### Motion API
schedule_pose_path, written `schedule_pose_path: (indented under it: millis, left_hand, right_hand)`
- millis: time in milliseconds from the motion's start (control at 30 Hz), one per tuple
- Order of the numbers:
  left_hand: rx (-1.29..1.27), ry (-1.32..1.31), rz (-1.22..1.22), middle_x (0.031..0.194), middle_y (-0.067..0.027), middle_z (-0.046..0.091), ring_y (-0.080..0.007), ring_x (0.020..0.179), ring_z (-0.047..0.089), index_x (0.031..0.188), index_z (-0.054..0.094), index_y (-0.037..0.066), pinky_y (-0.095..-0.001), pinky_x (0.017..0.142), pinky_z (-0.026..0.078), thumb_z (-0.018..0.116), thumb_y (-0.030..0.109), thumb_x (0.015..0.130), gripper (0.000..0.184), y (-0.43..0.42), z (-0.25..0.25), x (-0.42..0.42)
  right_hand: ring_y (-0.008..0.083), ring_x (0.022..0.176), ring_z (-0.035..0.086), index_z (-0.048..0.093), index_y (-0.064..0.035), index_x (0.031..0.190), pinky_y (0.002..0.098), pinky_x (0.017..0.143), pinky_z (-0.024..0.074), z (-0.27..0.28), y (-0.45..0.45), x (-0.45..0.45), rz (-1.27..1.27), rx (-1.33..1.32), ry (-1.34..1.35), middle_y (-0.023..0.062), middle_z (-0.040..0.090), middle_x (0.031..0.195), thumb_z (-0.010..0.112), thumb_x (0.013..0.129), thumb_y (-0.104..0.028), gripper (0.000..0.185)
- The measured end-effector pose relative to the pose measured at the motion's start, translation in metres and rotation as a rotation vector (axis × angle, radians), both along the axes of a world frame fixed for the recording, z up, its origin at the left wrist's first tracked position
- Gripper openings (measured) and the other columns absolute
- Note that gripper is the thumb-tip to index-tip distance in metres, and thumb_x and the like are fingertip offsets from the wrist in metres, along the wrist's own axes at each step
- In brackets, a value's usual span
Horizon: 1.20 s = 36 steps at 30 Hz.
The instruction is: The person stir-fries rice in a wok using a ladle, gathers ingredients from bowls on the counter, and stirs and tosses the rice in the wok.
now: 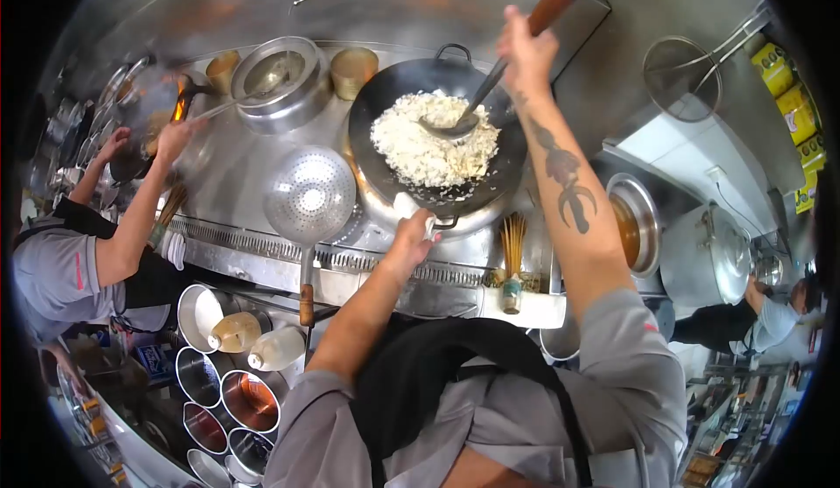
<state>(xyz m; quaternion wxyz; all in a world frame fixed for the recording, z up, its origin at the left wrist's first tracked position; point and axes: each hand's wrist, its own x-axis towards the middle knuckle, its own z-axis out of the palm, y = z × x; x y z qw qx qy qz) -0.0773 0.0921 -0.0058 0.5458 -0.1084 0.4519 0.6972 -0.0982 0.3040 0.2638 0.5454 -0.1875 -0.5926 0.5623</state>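
A black wok (pixel 366 157) sits on the burner ahead of me, holding a broad heap of white rice (pixel 411 142) with a few grains scattered down its near wall. My right hand (pixel 528 50) is closed around the wooden handle of a ladle (pixel 455 126), raised above the wok's far right side. The ladle's bowl lies tilted in the rice. At the wok's near rim, my left hand (pixel 409 241) grips a folded white cloth (pixel 406 204) beside the near loop handle. How much of that handle is under the cloth is hidden.
Left of the wok lies a perforated skimmer (pixel 310 192); behind it stands a metal pot with a strainer (pixel 278 81). A bamboo brush (pixel 512 265) stands at the front right. Seasoning pots (pixel 251 399) sit lower left. A co-worker (pixel 105 269) works near flames at left; another person (pixel 761 313) is far right.
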Motion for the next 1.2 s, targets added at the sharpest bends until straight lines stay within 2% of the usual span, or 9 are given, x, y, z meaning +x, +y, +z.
schedule_pose_path:
  millis: [133, 200, 300, 400, 500, 600, 967, 1067, 1200]
  left_hand:
    - [0.001, -0.016, 0.015, 0.086, -0.0084, 0.057, -0.0202, 0.073, 0.055, 0.096, 0.053, 0.006, -0.0335, 0.053, 0.045, 0.056, 0.014, 0.083, 0.015, 0.002, 0.0, -0.001]
    - [-0.005, -0.027, 0.003, 0.085, -0.0086, 0.057, -0.0203, 0.073, 0.055, 0.096, 0.053, 0.005, -0.0333, 0.052, 0.045, 0.056, 0.014, 0.083, 0.015, -0.001, -0.008, 0.004]
    - [0.038, -0.027, -0.003, 0.085, -0.0091, 0.057, -0.0205, 0.072, 0.055, 0.095, 0.053, 0.004, -0.0329, 0.049, 0.044, 0.056, 0.012, 0.083, 0.015, 0.006, -0.016, -0.003]
    - [-0.005, -0.018, 0.032, 0.085, -0.0089, 0.058, -0.0203, 0.071, 0.055, 0.095, 0.053, 0.004, -0.0323, 0.047, 0.044, 0.056, 0.012, 0.082, 0.015, 0.003, 0.004, 0.0]
    - [0.004, -0.012, 0.031, 0.084, -0.0088, 0.058, -0.0203, 0.072, 0.056, 0.096, 0.054, 0.004, -0.032, 0.048, 0.044, 0.057, 0.012, 0.082, 0.017, 0.004, -0.001, -0.001]
    - [-0.003, -0.017, 0.003, 0.085, -0.009, 0.058, -0.0204, 0.074, 0.056, 0.097, 0.054, 0.004, -0.0322, 0.048, 0.045, 0.057, 0.012, 0.082, 0.018, 0.003, 0.004, -0.002]
    - [-0.019, 0.004, -0.004, 0.086, -0.0091, 0.058, -0.0194, 0.074, 0.056, 0.097, 0.055, 0.004, -0.0307, 0.048, 0.046, 0.056, 0.013, 0.082, 0.018, 0.002, 0.007, -0.002]
    - [-0.016, -0.015, -0.013, 0.087, -0.0092, 0.058, -0.0196, 0.074, 0.056, 0.097, 0.054, 0.004, -0.0312, 0.049, 0.046, 0.057, 0.014, 0.082, 0.018, 0.001, 0.0, -0.002]
    - [0.007, 0.003, -0.009, 0.085, -0.0088, 0.057, -0.0199, 0.074, 0.056, 0.097, 0.054, 0.004, -0.032, 0.05, 0.046, 0.057, 0.014, 0.082, 0.018, 0.003, 0.003, -0.002]
  right_hand:
    - [0.0098, 0.042, 0.047, 0.05, -0.0046, 0.073, 0.0262, 0.039, 0.0365, 0.027, -0.018, 0.011, 0.175, 0.097, 0.198, 0.0017, 0.051, 0.057, 0.066, 0.085, -0.018, 0.024]
    - [0.0092, 0.043, 0.046, 0.051, -0.0051, 0.071, 0.026, 0.04, 0.0357, -0.048, -0.014, -0.026, 0.247, 0.007, -0.065, 0.0, 0.049, 0.055, 0.065, 0.085, -0.018, 0.024]
    - [0.0084, 0.041, 0.043, 0.053, -0.0052, 0.074, 0.0252, 0.037, 0.0325, -0.024, 0.014, -0.053, 0.172, 0.036, -0.265, 0.0016, 0.049, 0.056, 0.065, 0.085, -0.018, 0.021]
    - [0.0073, 0.041, 0.042, 0.052, -0.0069, 0.073, 0.0238, 0.038, 0.033, 0.013, -0.002, -0.033, 0.199, 0.148, -0.063, -0.0015, 0.047, 0.055, 0.063, 0.086, -0.017, 0.02]
    - [0.0091, 0.04, 0.039, 0.05, -0.0061, 0.071, 0.0246, 0.038, 0.0327, -0.046, -0.008, -0.039, 0.291, 0.075, -0.133, -0.0004, 0.044, 0.053, 0.059, 0.087, -0.014, 0.02]
    - [0.0095, 0.039, 0.041, 0.051, -0.0054, 0.071, 0.0257, 0.036, 0.0332, -0.025, 0.007, -0.064, 0.221, 0.017, -0.299, 0.001, 0.045, 0.053, 0.06, 0.086, -0.013, 0.019]
    - [0.0083, 0.039, 0.036, 0.044, -0.0083, 0.07, 0.0266, 0.036, 0.0316, -0.018, -0.016, -0.04, 0.268, 0.021, -0.053, -0.001, 0.041, 0.052, 0.06, 0.086, -0.01, 0.022]
    - [0.007, 0.038, 0.034, 0.041, -0.0097, 0.069, 0.0256, 0.036, 0.0291, -0.063, -0.022, -0.041, 0.444, 0.024, -0.064, -0.0023, 0.039, 0.052, 0.061, 0.086, -0.013, 0.027]
    - [0.0064, 0.04, 0.034, 0.042, -0.0099, 0.066, 0.0244, 0.037, 0.0293, 0.006, -0.057, -0.014, 0.554, 0.049, -0.3, -0.0029, 0.04, 0.053, 0.059, 0.088, -0.014, 0.028]
